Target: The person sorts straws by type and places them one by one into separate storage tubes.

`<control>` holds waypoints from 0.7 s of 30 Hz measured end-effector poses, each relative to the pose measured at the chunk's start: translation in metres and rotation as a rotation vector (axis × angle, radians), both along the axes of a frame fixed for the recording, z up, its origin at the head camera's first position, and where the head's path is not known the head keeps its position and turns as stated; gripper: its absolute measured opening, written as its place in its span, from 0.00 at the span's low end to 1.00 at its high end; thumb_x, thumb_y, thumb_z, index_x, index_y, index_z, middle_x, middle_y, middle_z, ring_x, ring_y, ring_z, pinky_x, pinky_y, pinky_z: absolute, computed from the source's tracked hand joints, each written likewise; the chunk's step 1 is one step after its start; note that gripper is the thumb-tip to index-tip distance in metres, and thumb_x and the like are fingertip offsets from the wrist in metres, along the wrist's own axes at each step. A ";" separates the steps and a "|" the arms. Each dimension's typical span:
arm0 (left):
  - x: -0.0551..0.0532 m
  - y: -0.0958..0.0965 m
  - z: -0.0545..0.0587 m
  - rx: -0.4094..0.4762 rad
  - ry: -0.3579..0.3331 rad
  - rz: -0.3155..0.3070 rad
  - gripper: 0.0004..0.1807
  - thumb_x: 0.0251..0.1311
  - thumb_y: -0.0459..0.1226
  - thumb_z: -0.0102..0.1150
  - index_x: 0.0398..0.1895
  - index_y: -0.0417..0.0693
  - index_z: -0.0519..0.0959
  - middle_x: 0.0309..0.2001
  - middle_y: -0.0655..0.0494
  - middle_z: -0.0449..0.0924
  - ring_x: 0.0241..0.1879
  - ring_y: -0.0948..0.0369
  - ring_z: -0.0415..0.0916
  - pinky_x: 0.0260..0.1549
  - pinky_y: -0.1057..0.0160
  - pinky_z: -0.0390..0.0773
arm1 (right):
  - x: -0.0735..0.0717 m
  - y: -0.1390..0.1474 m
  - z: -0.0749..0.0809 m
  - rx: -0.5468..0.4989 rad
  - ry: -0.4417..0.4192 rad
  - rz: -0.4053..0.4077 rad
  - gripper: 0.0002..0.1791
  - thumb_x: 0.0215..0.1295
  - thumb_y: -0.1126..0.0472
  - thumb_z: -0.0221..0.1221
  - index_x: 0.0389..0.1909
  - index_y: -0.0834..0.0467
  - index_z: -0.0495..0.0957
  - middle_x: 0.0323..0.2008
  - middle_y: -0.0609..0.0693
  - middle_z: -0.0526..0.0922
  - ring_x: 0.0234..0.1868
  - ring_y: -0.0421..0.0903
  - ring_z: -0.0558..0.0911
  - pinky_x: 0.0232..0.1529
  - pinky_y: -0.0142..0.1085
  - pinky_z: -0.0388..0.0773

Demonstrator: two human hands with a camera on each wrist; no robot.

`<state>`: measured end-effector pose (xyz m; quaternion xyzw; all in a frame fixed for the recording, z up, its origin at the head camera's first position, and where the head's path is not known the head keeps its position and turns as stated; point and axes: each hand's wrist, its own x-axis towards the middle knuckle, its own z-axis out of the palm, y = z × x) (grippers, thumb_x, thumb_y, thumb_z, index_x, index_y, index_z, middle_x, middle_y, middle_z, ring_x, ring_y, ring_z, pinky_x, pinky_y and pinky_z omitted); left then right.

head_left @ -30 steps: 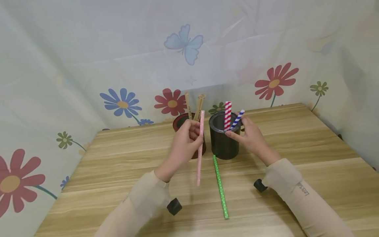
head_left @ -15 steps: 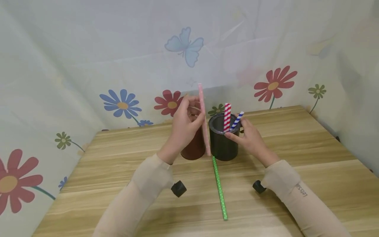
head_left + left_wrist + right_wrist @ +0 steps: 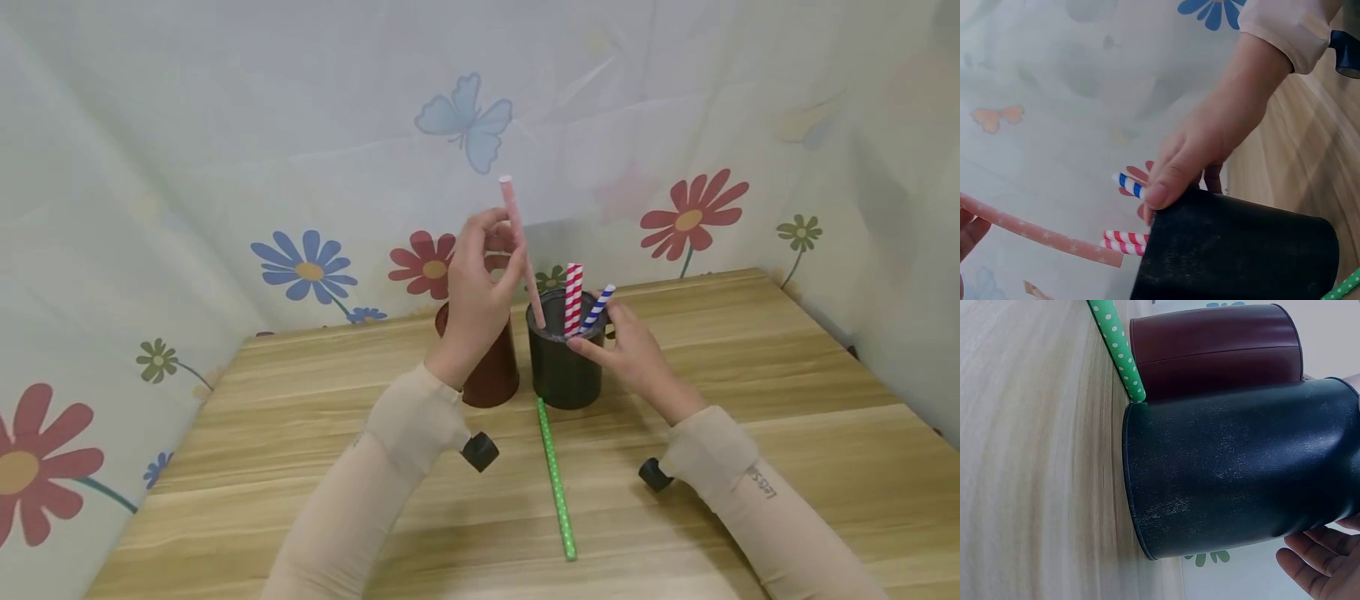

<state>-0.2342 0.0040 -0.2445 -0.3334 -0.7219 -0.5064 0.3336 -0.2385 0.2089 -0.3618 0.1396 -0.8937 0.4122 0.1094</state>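
My left hand (image 3: 480, 279) pinches a pink paper straw with white stars (image 3: 514, 212) near its upper part. The straw leans, its lower end at the mouth of a black cup (image 3: 566, 375). In the left wrist view that end (image 3: 1110, 257) shows just off the rim. My right hand (image 3: 637, 354) holds the cup at its right rim, thumb in front, fingers partly hidden behind. Inside stand red-striped straws (image 3: 573, 300) and a blue-striped straw (image 3: 598, 308). The right wrist view shows the cup's side (image 3: 1235, 469) and fingers (image 3: 1310, 550) against it.
A dark red cup (image 3: 495, 375) stands close left of the black one, partly behind my left hand. On the wooden table (image 3: 300, 433) lies a green dotted straw (image 3: 557, 483), its far end by the black cup's base. A flowered cloth (image 3: 300, 100) hangs behind.
My left hand has risen with the pink straw, whose lower end has moved up and right from above the table to the black cup's mouth. The right hand stays on the cup.
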 end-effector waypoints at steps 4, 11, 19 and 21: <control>-0.007 0.006 -0.011 -0.017 0.013 0.036 0.19 0.62 0.30 0.58 0.55 0.34 0.68 0.44 0.39 0.74 0.39 0.51 0.79 0.40 0.60 0.84 | 0.000 0.000 0.000 0.007 0.000 -0.006 0.49 0.60 0.38 0.60 0.74 0.57 0.51 0.69 0.63 0.62 0.61 0.59 0.70 0.58 0.55 0.74; -0.018 0.013 -0.031 -0.032 0.006 0.072 0.19 0.62 0.30 0.58 0.55 0.35 0.69 0.45 0.40 0.73 0.41 0.52 0.80 0.42 0.62 0.84 | 0.001 -0.003 0.001 -0.006 0.012 0.009 0.47 0.60 0.39 0.60 0.73 0.58 0.53 0.68 0.63 0.65 0.59 0.58 0.72 0.58 0.55 0.74; -0.024 0.018 -0.051 -0.120 -0.011 0.098 0.19 0.61 0.31 0.58 0.55 0.37 0.69 0.44 0.42 0.74 0.38 0.54 0.81 0.40 0.65 0.83 | 0.001 -0.002 0.000 0.005 0.005 -0.006 0.48 0.61 0.38 0.59 0.74 0.57 0.51 0.68 0.63 0.63 0.60 0.59 0.71 0.57 0.54 0.75; -0.024 0.018 -0.055 -0.141 -0.026 0.097 0.20 0.61 0.31 0.58 0.56 0.37 0.69 0.44 0.42 0.74 0.37 0.54 0.81 0.41 0.66 0.83 | 0.001 -0.002 0.000 0.004 0.001 -0.008 0.47 0.61 0.39 0.59 0.74 0.56 0.51 0.68 0.63 0.63 0.60 0.59 0.71 0.58 0.54 0.75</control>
